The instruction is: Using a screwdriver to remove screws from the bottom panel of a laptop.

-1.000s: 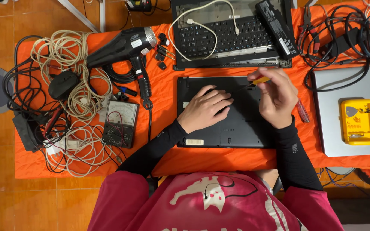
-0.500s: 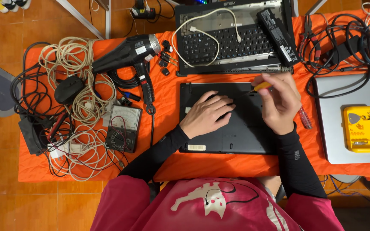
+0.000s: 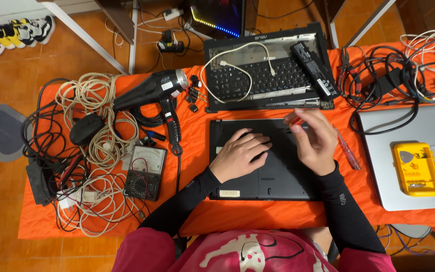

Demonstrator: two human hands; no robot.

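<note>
An orange cloth point(image 3: 258, 214) covers the work surface across the middle of the frame; bare strips of it remain along the lower edge and between the items, with tiled floor point(image 3: 6, 60) beyond its left and upper edges.

Three laptop units are present. A silver laptop point(image 3: 378, 166) lies closed at the right edge, carrying one yellow parts box point(image 3: 418, 168). A dismantled keyboard chassis point(image 3: 268, 75) sits at upper centre, with one white cable point(image 3: 237, 60) and one black battery bar point(image 3: 314, 68) lying across it. A black laptop base point(image 3: 273, 179), underside up, lies at centre, just below that chassis and clear of it.

Cable bundles occupy the left third point(image 3: 96, 151) and the upper right point(image 3: 393, 80). One black hair dryer point(image 3: 152, 93) lies at upper left of centre; one analogue multimeter point(image 3: 146, 173) lies below it.

The left hand point(image 3: 240, 153) rests palm down, fingers slightly curled, on the laptop base. The right hand point(image 3: 315, 141) is closed around a small orange-handled tool point(image 3: 294, 121), probably a screwdriver, at the base's upper edge. A second slim red tool point(image 3: 347, 148) lies on the cloth just right of that hand.
</note>
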